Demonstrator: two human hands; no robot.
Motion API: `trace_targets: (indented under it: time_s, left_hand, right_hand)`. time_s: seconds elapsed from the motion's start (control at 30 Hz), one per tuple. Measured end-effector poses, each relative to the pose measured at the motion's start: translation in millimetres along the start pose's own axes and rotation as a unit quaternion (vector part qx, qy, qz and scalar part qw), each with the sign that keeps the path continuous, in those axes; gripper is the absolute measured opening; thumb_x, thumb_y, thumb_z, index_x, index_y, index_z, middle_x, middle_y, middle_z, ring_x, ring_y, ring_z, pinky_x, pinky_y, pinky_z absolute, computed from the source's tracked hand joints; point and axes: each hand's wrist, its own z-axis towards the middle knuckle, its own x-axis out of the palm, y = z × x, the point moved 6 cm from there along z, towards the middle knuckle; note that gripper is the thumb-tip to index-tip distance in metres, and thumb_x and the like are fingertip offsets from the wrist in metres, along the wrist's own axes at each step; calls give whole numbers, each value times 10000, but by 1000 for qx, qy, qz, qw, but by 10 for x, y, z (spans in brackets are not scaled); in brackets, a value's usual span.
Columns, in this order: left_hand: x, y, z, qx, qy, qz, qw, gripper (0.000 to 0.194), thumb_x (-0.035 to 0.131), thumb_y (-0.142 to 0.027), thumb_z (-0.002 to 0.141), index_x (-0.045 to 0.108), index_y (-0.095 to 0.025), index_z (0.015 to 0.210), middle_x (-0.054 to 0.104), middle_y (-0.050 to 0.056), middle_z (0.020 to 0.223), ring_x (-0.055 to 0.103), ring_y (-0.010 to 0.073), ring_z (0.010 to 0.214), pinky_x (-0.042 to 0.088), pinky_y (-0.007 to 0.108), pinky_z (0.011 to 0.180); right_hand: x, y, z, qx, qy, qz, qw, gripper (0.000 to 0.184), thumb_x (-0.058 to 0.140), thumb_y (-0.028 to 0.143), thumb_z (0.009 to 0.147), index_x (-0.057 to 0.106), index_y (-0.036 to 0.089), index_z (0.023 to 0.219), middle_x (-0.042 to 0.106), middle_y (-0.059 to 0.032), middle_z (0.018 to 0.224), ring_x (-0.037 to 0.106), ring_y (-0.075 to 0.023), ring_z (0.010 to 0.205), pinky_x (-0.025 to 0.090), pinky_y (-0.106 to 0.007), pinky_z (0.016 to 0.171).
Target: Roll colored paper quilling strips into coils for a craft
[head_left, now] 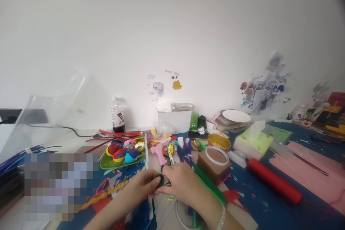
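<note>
Above the middle of the table my two hands meet around a small dark green ribbed coil (160, 179). My left hand (145, 182) pinches it from the left, the thumb lying along its edge. From the right, my right hand (180, 182) closes its fingers on a pale grey strip (166, 180) against the coil. Those fingers hide part of both pieces. A pink glue gun (159, 153) lies just beyond my hands. Further left, a green plate (107, 164) bears several ribbed coloured balls, among them a blue one (131, 155).
A labelled bottle (118, 116) stands by the wall. To the right are a brown box (212, 169) with a white ring (217, 155), a gold tin (219, 142), a tissue pack (253, 143) and a red roll (275, 181). Coloured strips and scraps litter the blue tabletop.
</note>
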Motion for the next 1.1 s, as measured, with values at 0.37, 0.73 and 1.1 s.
trace_targets:
  time_s: [0.37,0.73,1.1]
  left_hand:
    - [-82,4,-18,15,4,51,999,436,460,-572,739,536,-143,759,501,-27,588,476,131,545,359,224,487]
    - [-20,10,-11,-5,9,-49,999,476,558,-624,640,554,-151,689,563,-18,571,525,133,556,389,234,546]
    - [-55,101,51,4,-13,-30,999,436,574,-577,658,567,-143,623,557,-18,505,497,122,502,317,214,478]
  right_hand:
    - [-41,46,-14,-84,3,3,996,432,591,368,799,468,234,1191,676,-23,792,606,-189,712,328,-237,545]
    - [-86,-102,-19,49,-8,109,993,296,626,363,738,565,211,984,668,-4,792,615,-177,730,342,-225,569]
    - [-146,-97,-18,8,12,129,992,316,604,376,763,532,248,1043,676,26,753,614,-157,690,315,-216,543]
